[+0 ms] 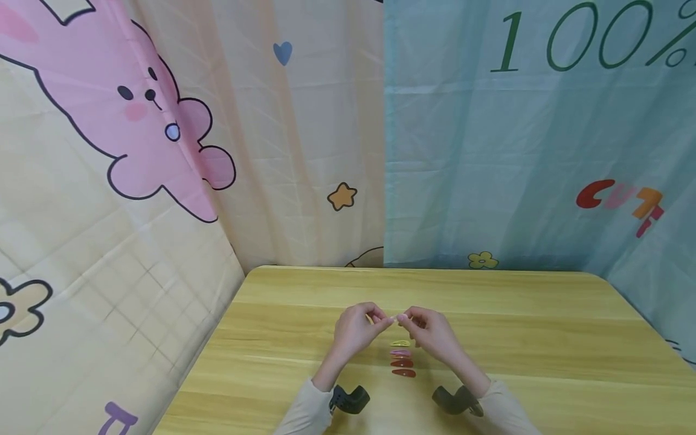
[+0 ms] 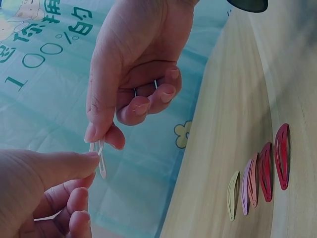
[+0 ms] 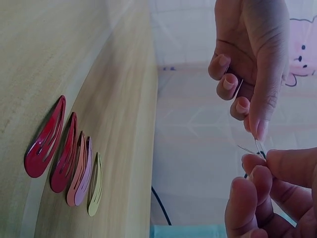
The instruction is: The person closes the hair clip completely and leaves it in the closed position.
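Above the table, my left hand (image 1: 359, 331) and right hand (image 1: 433, 333) meet at a small whitish snap hair clip (image 2: 103, 167). Each hand pinches it between thumb and forefinger, one from either side, and the fingertips cover part of it. In the right wrist view a thin strip of the clip (image 3: 261, 147) stands away from its frame. Just below the hands, several snap hair clips lie in a column: yellow (image 1: 400, 343), pink-purple (image 2: 245, 188), orange (image 3: 77, 176), then a red one (image 3: 64, 161) and another red one (image 3: 43, 144) nearest me.
The wood-grain table (image 1: 272, 338) spreads out on both sides of the hands. Printed curtains (image 1: 315, 133) hang behind its far edge and along the sides. Dark wrist mounts (image 1: 350, 400) sit on both forearms, near the light sleeves (image 1: 310, 408).
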### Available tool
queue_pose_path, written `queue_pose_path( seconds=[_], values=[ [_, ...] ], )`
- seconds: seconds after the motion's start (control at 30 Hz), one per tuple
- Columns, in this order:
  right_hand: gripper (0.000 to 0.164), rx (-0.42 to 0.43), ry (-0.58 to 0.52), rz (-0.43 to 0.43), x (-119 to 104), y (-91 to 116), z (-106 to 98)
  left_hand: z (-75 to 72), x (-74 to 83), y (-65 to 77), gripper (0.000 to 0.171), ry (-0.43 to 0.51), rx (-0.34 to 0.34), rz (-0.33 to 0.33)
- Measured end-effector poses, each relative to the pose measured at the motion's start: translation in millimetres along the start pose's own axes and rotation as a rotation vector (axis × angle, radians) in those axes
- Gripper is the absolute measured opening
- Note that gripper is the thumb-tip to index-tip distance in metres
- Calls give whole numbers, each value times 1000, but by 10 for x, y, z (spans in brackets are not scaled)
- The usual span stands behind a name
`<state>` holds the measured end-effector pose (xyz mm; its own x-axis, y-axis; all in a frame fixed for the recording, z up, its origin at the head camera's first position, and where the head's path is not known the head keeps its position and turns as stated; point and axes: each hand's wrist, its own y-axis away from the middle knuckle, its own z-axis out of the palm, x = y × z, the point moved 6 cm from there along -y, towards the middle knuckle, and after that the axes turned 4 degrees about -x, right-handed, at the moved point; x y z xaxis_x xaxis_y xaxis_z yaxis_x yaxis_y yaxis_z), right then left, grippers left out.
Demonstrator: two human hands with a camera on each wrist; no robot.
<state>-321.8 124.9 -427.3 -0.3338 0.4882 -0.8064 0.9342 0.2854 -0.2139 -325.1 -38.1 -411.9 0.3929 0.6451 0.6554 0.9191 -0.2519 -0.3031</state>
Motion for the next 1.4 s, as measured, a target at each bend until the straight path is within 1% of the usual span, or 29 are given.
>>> queue_pose_path(
  seconds=[0.17,0.27,0.4,0.53,0.7,0.77,0.93,1.13,1.23,1.4],
  values=[
    [19,-1,-21,-8,-3,-8,3,13,-10,-2,23,17,-14,-9],
    [20,-13,-38,-11,1,-12,11,34,-26,10,24,52,-56,-34],
    [19,-31,-65,-1,14,-16,21,51,-34,25,28,98,-109,-48],
    [21,-48,-103,15,27,-17,26,59,-24,28,30,122,-140,-40],
    [24,-70,-152,-1,21,-24,34,81,-20,20,30,158,-177,-52],
    [24,-84,-172,-3,29,-29,46,85,-17,19,29,169,-183,-60],
    [26,-122,-218,26,54,-30,78,86,-8,23,28,185,-185,-71],
    [31,-132,-244,34,45,-21,90,101,-4,23,27,198,-185,-50],
    [30,-126,-252,41,57,-22,87,114,-8,20,27,213,-184,-36],
    [23,-115,-272,54,77,-23,73,122,-14,18,27,233,-181,-32]
  ],
)
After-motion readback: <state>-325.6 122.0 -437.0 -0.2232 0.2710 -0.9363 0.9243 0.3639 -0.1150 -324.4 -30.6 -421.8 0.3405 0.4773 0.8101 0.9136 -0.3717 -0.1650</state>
